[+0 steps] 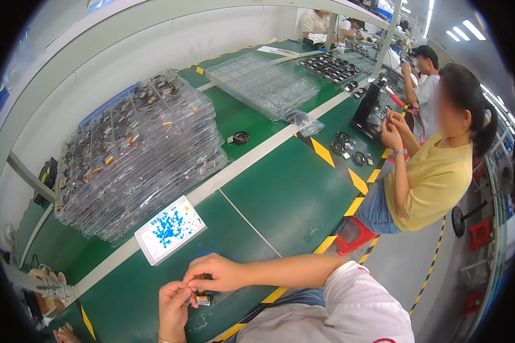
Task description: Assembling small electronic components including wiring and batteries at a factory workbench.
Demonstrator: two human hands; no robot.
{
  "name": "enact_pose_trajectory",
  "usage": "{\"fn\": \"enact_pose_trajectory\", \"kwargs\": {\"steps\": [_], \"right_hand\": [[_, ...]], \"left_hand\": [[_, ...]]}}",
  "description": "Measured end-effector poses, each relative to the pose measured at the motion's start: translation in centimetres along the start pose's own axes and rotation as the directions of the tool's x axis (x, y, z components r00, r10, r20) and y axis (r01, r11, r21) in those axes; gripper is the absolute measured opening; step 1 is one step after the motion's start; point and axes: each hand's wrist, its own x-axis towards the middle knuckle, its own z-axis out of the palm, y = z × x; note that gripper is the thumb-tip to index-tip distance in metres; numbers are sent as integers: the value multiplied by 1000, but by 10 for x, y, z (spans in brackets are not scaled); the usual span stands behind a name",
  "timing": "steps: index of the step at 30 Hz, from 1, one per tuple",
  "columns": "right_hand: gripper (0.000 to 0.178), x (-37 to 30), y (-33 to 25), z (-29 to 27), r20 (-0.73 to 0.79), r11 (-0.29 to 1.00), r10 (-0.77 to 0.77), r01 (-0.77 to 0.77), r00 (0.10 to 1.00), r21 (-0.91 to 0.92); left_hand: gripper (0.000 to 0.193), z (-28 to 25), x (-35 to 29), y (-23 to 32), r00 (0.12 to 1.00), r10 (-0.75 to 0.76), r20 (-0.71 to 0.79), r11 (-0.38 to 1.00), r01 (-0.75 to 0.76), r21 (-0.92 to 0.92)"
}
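Low in the picture, my left hand [173, 306] is closed, its thumb and fingertips pinched together. My right hand [216, 271] reaches in from the right, and its fingertips meet those of the left. What the two pinch between them is too small and covered to make out. Right beside the fingertips is a small dark part with a yellow label [203, 299]; whether it is joined to what I pinch I cannot tell. Beyond my hands a white box [152, 251] holds many small bright blue pieces [174, 227] and a yellow one.
Clear plastic trays [149, 188] full of small wired parts are stacked high at left. Another clear tray stack [263, 80] stands farther back. A coiled black cable part [241, 138] lies on the green bench [280, 188]. At right a person in yellow [435, 177] works beside a red stool [352, 239].
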Motion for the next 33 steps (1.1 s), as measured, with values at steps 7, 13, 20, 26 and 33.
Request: {"fn": "enact_pose_trajectory", "kwargs": {"steps": [7, 13, 20, 26, 33], "right_hand": [[13, -1, 14, 11, -166, 965, -101, 56, 981, -256], [16, -3, 9, 8, -128, 978, 38, -63, 991, -199], [16, -2, 17, 9, -91, 895, -218, 162, 972, -416], [13, -1, 15, 4, -34, 858, -261, 216, 965, -466], [18, -1, 11, 2, -27, 831, -277, 225, 961, -508]], "left_hand": [[8, 5, 3, -13, 982, 181, -49, 973, -172, 153], [7, 12, 2, -18, 953, 294, -73, 921, -262, 289], [3, 9, 0, -16, 945, 325, -28, 893, -297, 338], [3, 7, 1, -9, 979, 203, -21, 959, -195, 206], [4, 2, 3, -6, 997, 78, -25, 994, -76, 82]]}}
